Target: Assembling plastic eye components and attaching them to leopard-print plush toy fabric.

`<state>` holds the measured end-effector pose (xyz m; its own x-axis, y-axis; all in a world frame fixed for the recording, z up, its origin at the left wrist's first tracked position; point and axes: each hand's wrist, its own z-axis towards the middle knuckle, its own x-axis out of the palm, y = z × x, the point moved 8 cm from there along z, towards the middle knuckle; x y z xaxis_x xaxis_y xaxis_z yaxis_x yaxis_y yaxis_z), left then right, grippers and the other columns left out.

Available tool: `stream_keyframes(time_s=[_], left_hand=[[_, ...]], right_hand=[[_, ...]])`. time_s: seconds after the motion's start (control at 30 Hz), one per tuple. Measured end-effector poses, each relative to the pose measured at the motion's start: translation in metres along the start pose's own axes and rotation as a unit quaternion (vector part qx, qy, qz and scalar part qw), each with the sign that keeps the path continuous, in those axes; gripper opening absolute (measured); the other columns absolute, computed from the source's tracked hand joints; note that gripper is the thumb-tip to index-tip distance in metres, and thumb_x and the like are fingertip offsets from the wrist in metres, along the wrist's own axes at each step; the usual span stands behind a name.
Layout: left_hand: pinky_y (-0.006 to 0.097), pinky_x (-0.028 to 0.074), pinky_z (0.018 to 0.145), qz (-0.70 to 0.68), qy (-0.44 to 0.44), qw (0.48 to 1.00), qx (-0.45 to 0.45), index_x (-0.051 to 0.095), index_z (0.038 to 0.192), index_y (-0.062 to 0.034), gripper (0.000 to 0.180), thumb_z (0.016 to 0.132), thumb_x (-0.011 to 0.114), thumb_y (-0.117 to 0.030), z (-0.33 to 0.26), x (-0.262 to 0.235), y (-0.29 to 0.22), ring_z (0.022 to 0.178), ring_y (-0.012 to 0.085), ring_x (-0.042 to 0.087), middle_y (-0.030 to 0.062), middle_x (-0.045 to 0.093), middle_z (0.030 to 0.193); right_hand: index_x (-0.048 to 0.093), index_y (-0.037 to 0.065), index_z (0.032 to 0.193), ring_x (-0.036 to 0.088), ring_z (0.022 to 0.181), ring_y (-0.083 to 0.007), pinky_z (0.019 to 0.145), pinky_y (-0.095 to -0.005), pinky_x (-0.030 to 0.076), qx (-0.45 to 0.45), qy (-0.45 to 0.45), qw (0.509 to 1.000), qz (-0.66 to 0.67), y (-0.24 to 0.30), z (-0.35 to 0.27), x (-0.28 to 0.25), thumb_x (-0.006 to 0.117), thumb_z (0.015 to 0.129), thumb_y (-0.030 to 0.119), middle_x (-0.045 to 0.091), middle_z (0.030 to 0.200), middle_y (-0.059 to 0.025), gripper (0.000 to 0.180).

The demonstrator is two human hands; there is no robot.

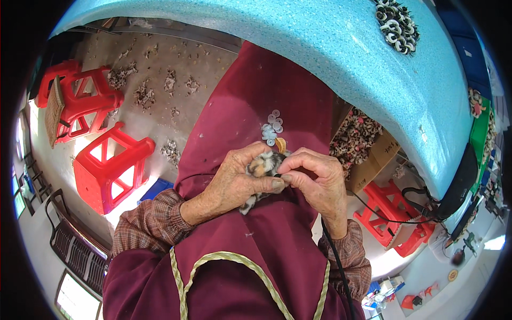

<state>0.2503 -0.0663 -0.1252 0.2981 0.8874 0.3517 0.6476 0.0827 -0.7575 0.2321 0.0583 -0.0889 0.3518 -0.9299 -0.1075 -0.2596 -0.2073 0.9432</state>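
A small furry piece (259, 169), mottled black, white and tan, is held over my apron-covered lap. My left hand (234, 178) is closed round it, with the thumb laid along its near side. At its right end my right hand (316, 176) pinches with thumb and forefinger; a dark bit shows there, too small to name. Just beyond the fingers a curved yellowish piece (280, 144) sticks up. Several translucent plastic rings (272, 126) lie in a loose cluster on the maroon apron (229, 112).
A blue-covered table (341, 48) curves across the far side, bearing a pile of black-and-white rings (396, 26). A cardboard box (376, 160) of furry scraps stands at right. Red stools (109, 168) are at left, and scrap heaps (144, 93) dot the floor. A black cable (337, 261) hangs by my right arm.
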Motion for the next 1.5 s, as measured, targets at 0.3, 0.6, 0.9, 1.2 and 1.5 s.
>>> stream_keyframes(time_s=[0.3, 0.6, 0.9, 1.2, 1.5], left_hand=[[0.024, 0.045, 0.07, 0.086, 0.006, 0.994, 0.068, 0.057, 0.105, -0.0045, 0.036, 0.074, 0.074, -0.004, -0.015, -0.003, -0.005, 0.079, 0.0061, 0.052, -0.0016, 0.056, 0.086], [0.027, 0.049, 0.059, 0.221, -0.077, 0.927, 0.291, 0.064, 0.094, -0.0016, 0.018, 0.079, 0.068, -0.011, -0.039, -0.011, -0.039, 0.066, 0.0176, 0.061, 0.0075, 0.062, 0.076], [0.035, 0.054, 0.06, 0.261, -0.027, 0.842, 0.472, 0.063, 0.091, 0.0014, 0.022, 0.073, 0.068, -0.011, -0.071, -0.006, -0.065, 0.07, 0.0286, 0.065, 0.0136, 0.063, 0.08], [0.032, 0.053, 0.064, 0.166, -0.076, 0.899, 0.397, 0.058, 0.087, 0.0017, 0.014, 0.079, 0.065, -0.007, -0.065, -0.017, -0.049, 0.071, 0.025, 0.065, 0.0122, 0.063, 0.083], [0.029, 0.049, 0.062, 0.236, 0.064, 0.935, 0.257, 0.066, 0.09, -0.0067, 0.045, 0.052, 0.051, 0.011, -0.054, 0.003, -0.025, 0.072, 0.0218, 0.06, 0.0066, 0.059, 0.081]], right_hand=[[0.061, 0.001, 0.1, 0.06, 0.082, -0.0133, 0.073, -0.0256, 0.05, -0.043, -0.043, 0.995, 0.081, -0.018, 0.004, -0.001, 0.069, 0.071, -0.003, 0.059, 0.095, -0.0038, 0.03], [0.06, -0.002, 0.088, 0.059, 0.083, -0.0106, 0.075, -0.0233, 0.05, 0.003, -0.016, 0.953, 0.303, -0.017, -0.014, 0.031, 0.07, 0.075, -0.002, 0.059, 0.092, -0.0043, 0.016], [0.064, 0.0, 0.075, 0.061, 0.068, -0.0236, 0.059, -0.0311, 0.05, -0.257, -0.059, 0.962, 0.071, 0.054, -0.036, 0.027, 0.071, 0.06, -0.008, 0.062, 0.079, -0.0102, 0.019], [0.061, 0.0, 0.072, 0.062, 0.068, -0.023, 0.058, -0.0298, 0.051, -0.22, -0.033, 0.974, 0.033, 0.046, -0.04, 0.033, 0.067, 0.058, -0.01, 0.061, 0.077, -0.0093, 0.018], [0.061, -0.004, 0.083, 0.059, 0.055, -0.0122, 0.052, -0.0237, 0.046, -0.032, -0.042, 0.979, -0.197, -0.027, -0.002, 0.002, 0.061, 0.079, -0.003, 0.06, 0.068, -0.009, 0.004]])
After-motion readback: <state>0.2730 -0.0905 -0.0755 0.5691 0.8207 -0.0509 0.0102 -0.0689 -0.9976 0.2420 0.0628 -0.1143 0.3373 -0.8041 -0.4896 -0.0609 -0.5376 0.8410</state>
